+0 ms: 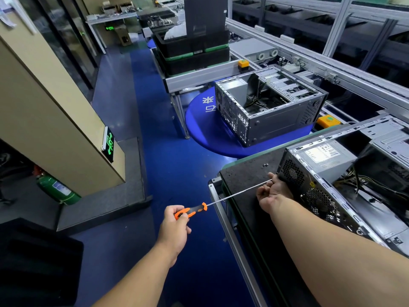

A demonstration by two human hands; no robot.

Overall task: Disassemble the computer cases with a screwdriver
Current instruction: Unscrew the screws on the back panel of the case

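An open computer case lies on its side on a black-topped workbench at the right. My left hand grips the orange and black handle of a long screwdriver. The thin shaft runs up and right to the case's rear panel near the fan grille. My right hand is curled around the shaft's tip, pressed against the rear lower corner of the case. The tip itself is hidden by the fingers. Two small screws lie on the bench beside the case.
A second open case stands on a blue round platform further back. Black trays are stacked on a conveyor frame behind it. A beige pillar and a green fire extinguisher stand at the left across a blue floor aisle.
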